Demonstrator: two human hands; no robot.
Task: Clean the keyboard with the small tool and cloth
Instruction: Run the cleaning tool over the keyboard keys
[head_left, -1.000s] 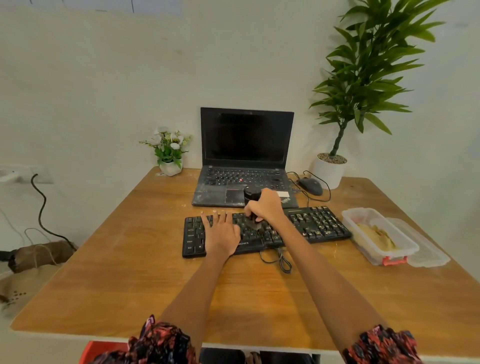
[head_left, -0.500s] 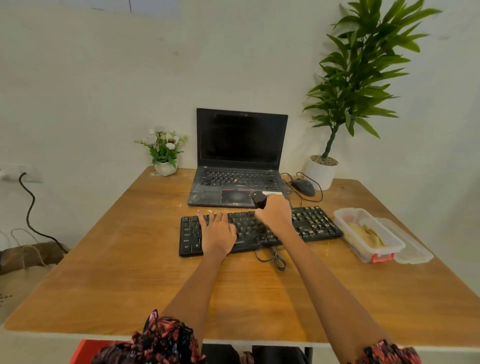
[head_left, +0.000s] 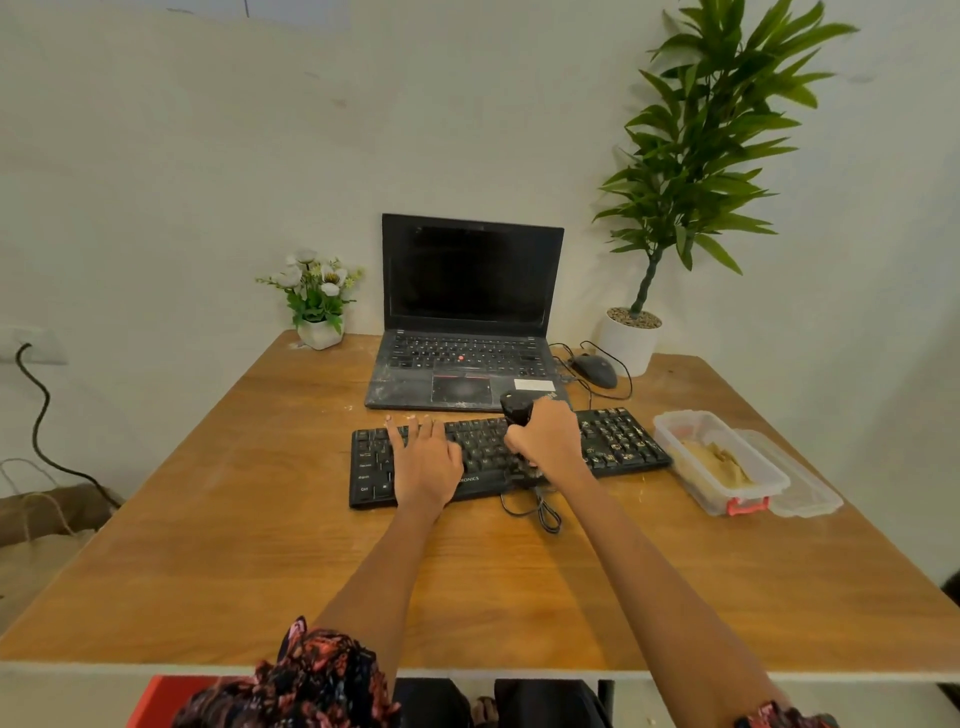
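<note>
A black wired keyboard (head_left: 623, 441) lies across the middle of the wooden table (head_left: 260, 519), dusted with pale crumbs. My left hand (head_left: 426, 462) rests flat on its left half, fingers spread, holding it down. My right hand (head_left: 548, 439) is closed around a small black brush tool (head_left: 516, 408), whose handle top sticks up above my fist. The bristle end touches the keys near the keyboard's front edge, mostly hidden under my hand. No cloth shows outside the clear box at the right.
A dusty open laptop (head_left: 467, 312) stands behind the keyboard, with a black mouse (head_left: 595, 370) beside it. A clear plastic box (head_left: 722, 462) with pale contents and its lid (head_left: 802, 480) sits at the right. A flower pot (head_left: 319, 332) and tall potted plant (head_left: 631, 338) stand at the back.
My right hand and the brush swept from the keyboard's front middle toward its back edge, then came back down toward the front. The left hand stayed pressed on the left half.
</note>
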